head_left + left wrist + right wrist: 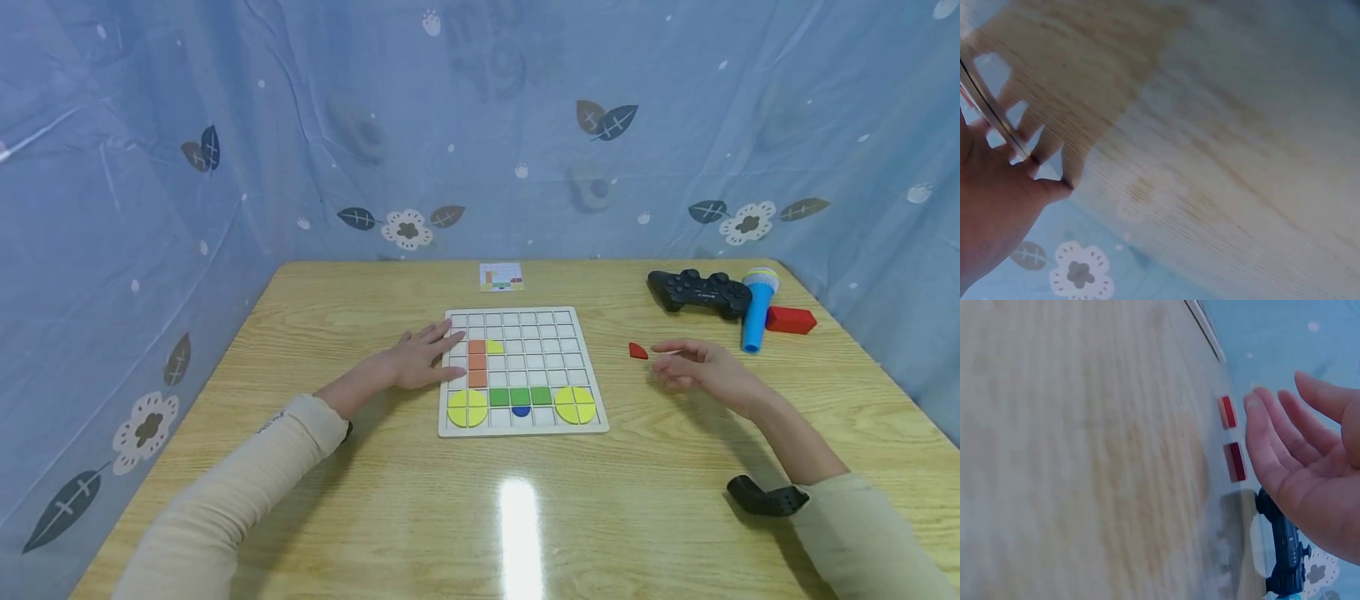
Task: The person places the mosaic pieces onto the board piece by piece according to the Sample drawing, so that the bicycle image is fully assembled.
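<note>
My left hand (pixel 420 358) rests with spread fingers on the left edge of a white grid board (pixel 540 371). Set in the board are three orange squares (pixel 477 363), a yellow quarter piece (pixel 495 347) and three green squares (pixel 520 397). Yellow quarters form a left disc (pixel 467 408) and a right disc (pixel 575 405); between them lies a blue half-round piece (pixel 521 411). My right hand (pixel 697 371), fingers loosely bent and holding nothing, hovers beside a red quarter piece (pixel 637 351). The right wrist view shows a second, darker red piece (pixel 1238 461) near the fingers.
Behind the board lies a small pattern card (pixel 501 277). At the back right are a black game controller (pixel 699 292), a blue toy microphone (pixel 759 310) and a red block (pixel 791 320). A blue patterned cloth (pixel 525 125) hangs around the wooden table (pixel 360 500).
</note>
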Demonstrator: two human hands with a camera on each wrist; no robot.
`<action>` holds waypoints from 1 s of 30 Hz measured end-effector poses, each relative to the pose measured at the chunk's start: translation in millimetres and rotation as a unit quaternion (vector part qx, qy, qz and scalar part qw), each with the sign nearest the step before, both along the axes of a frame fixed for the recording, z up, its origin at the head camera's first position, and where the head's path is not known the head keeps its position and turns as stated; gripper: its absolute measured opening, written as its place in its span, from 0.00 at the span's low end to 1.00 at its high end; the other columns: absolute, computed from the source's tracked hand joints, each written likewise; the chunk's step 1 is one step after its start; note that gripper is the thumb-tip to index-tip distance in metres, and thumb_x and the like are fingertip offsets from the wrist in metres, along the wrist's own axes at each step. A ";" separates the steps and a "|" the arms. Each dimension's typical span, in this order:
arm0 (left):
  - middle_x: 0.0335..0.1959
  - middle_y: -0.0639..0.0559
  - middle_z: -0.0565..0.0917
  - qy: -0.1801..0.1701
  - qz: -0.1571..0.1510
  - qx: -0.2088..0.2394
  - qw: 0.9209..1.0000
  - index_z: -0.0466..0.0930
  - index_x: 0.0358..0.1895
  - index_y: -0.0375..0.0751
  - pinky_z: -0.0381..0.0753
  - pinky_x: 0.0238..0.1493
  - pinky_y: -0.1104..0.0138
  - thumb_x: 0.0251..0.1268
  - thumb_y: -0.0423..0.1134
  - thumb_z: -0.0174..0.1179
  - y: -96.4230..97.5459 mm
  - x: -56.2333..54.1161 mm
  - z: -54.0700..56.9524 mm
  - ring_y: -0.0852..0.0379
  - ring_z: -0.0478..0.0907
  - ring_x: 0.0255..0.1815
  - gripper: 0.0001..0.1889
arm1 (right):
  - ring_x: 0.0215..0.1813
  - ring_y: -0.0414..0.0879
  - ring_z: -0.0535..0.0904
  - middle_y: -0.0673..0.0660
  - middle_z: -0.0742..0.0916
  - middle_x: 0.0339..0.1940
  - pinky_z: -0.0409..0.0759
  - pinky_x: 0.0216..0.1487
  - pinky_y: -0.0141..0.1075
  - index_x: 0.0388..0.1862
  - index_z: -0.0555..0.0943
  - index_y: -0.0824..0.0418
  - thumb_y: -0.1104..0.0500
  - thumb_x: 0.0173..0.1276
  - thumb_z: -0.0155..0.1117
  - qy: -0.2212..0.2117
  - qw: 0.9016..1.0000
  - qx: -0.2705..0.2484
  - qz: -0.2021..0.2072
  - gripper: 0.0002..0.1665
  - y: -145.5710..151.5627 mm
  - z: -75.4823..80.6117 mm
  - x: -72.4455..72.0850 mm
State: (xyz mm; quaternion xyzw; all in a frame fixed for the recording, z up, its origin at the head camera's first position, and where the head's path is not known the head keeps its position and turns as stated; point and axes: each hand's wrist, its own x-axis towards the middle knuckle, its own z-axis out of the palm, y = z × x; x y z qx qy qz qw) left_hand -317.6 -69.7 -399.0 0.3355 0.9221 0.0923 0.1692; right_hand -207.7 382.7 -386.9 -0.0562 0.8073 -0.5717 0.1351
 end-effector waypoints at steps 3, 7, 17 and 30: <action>0.77 0.48 0.35 0.003 -0.002 -0.004 1.000 0.40 0.78 0.53 0.33 0.69 0.43 0.69 0.67 0.40 0.0 0.1 -0.1 0.44 0.33 0.75 0.41 | 0.49 0.41 0.81 0.61 0.81 0.53 0.79 0.49 0.35 0.68 0.59 0.76 0.56 0.75 0.54 0.015 1.000 0.004 -0.018 0.33 4.3 0.9 -2.6; 0.77 0.48 0.35 0.002 -0.004 -0.006 1.000 0.40 0.78 0.53 0.34 0.69 0.43 0.69 0.67 0.40 0.1 0.9 -0.1 0.44 0.33 0.76 0.40 | 0.49 0.36 0.79 0.68 0.77 0.58 0.79 0.49 0.34 0.69 0.60 0.73 0.57 0.74 0.55 0.035 0.998 0.045 -0.018 0.32 8.2 1.2 -7.3; 0.77 0.47 0.35 -0.001 -0.008 -0.001 1.000 0.40 0.78 0.52 0.34 0.69 0.42 0.70 0.65 0.41 -0.6 1.9 2.8 0.43 0.33 0.75 0.40 | 0.51 0.57 0.78 0.67 0.81 0.51 0.78 0.45 0.29 0.60 0.73 0.72 0.64 0.68 0.62 0.154 0.965 0.210 0.006 0.23 -0.1 -3.4 -28.0; 0.77 0.48 0.35 0.003 -0.004 -0.005 1.000 0.40 0.78 0.54 0.35 0.69 0.43 0.69 0.67 0.40 0.1 1.4 0.4 0.45 0.32 0.76 0.40 | 0.51 0.64 0.77 0.70 0.79 0.53 0.76 0.50 0.55 0.61 0.72 0.71 0.71 0.63 0.64 0.189 0.948 0.243 0.082 0.26 -10.8 -4.4 -48.3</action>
